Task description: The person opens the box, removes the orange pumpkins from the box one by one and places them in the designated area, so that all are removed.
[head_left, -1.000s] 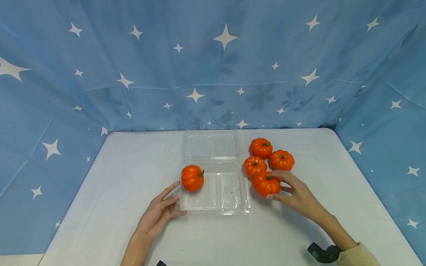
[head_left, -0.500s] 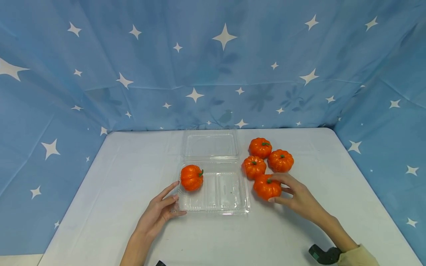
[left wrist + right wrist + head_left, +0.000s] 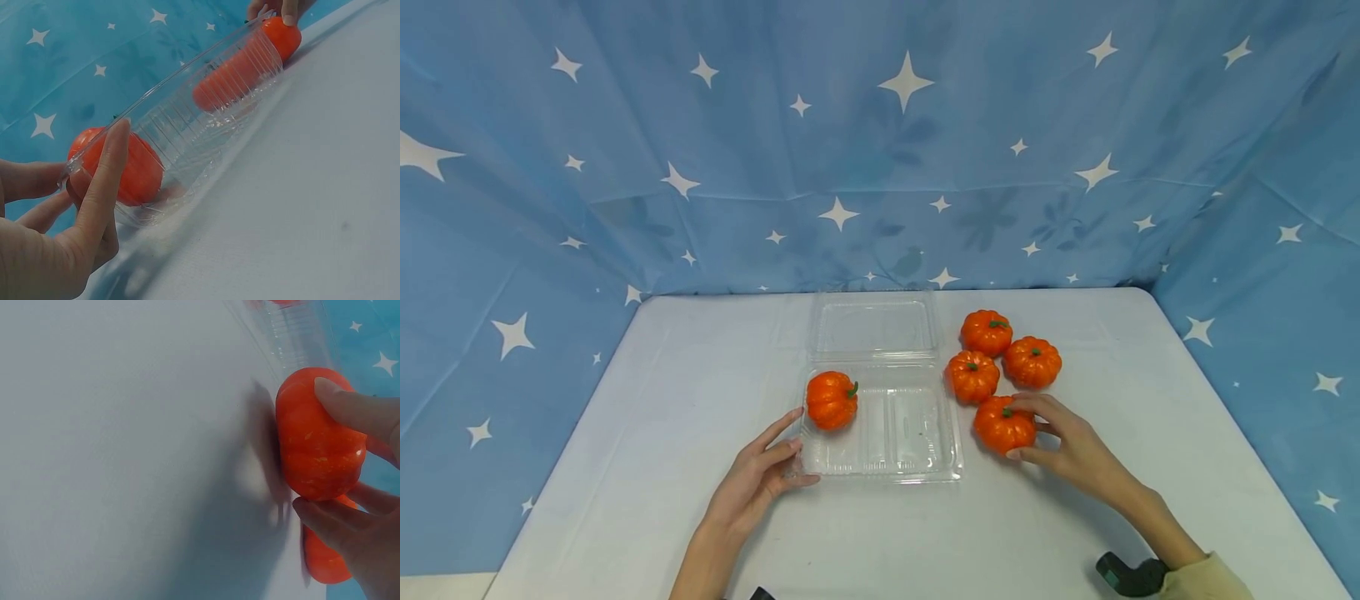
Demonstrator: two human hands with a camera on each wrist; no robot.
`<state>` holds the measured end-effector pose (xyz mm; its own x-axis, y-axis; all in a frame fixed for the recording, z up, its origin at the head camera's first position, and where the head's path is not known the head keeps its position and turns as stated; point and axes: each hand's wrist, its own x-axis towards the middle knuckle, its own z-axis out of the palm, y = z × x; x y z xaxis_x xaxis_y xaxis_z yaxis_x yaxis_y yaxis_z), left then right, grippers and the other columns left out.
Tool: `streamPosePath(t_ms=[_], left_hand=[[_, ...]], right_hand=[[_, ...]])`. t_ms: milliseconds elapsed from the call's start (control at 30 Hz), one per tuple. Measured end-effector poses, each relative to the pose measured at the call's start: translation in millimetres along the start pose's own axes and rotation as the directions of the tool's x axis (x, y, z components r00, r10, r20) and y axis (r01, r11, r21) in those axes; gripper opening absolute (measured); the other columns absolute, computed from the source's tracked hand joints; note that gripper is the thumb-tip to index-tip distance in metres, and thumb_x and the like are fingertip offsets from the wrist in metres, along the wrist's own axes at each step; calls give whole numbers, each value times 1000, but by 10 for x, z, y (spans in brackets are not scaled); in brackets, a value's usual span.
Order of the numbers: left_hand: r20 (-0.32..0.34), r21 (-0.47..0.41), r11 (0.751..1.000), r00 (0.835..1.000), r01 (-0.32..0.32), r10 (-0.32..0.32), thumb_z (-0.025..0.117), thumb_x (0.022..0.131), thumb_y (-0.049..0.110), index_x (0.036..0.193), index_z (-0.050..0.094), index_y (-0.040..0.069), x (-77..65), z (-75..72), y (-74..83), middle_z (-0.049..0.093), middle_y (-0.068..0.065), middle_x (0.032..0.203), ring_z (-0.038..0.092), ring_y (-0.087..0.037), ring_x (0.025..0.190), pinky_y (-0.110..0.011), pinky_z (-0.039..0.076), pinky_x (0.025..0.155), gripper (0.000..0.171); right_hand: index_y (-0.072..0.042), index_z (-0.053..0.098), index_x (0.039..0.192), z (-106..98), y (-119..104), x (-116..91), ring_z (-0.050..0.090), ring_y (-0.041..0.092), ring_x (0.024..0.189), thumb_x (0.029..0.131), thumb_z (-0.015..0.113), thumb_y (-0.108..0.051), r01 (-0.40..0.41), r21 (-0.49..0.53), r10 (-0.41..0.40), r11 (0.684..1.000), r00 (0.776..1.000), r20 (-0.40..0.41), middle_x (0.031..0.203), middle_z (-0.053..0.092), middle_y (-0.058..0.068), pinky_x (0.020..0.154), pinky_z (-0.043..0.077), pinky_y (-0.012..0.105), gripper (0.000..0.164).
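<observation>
A clear plastic clamshell box (image 3: 917,433) lies with its lid folded back, and a small orange toy pumpkin (image 3: 831,402) sits in the left part of its base. My left hand (image 3: 755,485) holds the box at its front left corner, thumb along the front wall in the left wrist view (image 3: 103,187). To the right of the box, my right hand (image 3: 1070,442) grips another pumpkin (image 3: 1000,427) between thumb and fingers. The right wrist view shows that pumpkin (image 3: 315,437) close over the white cloth; whether it touches the cloth I cannot tell.
Behind the gripped pumpkin stand three more: one near the box (image 3: 973,377), a right-hand pumpkin (image 3: 1033,362) and a rear pumpkin (image 3: 987,333). The opened lid (image 3: 876,329) reaches back toward the blue star-patterned curtain (image 3: 737,150). White cloth (image 3: 700,358) covers the table.
The right hand's pumpkin has shifted slightly toward me and to the right, away from the pumpkin behind it. My left hand and the box have stayed in place.
</observation>
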<state>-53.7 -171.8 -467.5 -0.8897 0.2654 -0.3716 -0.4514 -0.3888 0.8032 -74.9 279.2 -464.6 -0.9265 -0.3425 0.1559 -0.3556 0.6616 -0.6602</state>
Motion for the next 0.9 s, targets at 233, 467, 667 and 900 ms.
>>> streamPosePath(t_ms=[233,467,667,900], left_hand=[[1,4,1000,1000,-1,1,53,104,6,162,28,8,3,4,1,52,0,85,54,-11,74,-46,61,91,63],[8,-1,1000,1000,-4,4,53,105,5,162,27,7,-1,2,2,52,0,83,54,-11,73,-46,61,90,63],[13,-10,1000,1000,-3,3,53,105,5,162,27,8,0,-4,-4,53,0,83,55,-11,73,-45,62,89,63],[8,1,1000,1000,-6,6,53,105,6,162,29,9,1,-4,-3,53,0,84,55,-11,74,-45,61,90,63]], right_hand=[[-14,62,132,17,-2,13,57,34,127,77,92,-18,-6,-27,6,1000,1000,-2,143,57,14,91,59,48,63],[-9,51,143,35,-43,29,54,34,130,76,91,-11,-37,-69,39,997,999,23,145,55,14,96,57,52,78],[-9,49,144,50,-52,41,55,33,129,75,92,-14,-47,-91,49,995,998,28,144,55,13,97,56,54,81],[-7,48,146,62,-39,47,57,33,127,75,92,-14,-49,-110,53,993,998,39,144,55,14,97,56,54,84]])
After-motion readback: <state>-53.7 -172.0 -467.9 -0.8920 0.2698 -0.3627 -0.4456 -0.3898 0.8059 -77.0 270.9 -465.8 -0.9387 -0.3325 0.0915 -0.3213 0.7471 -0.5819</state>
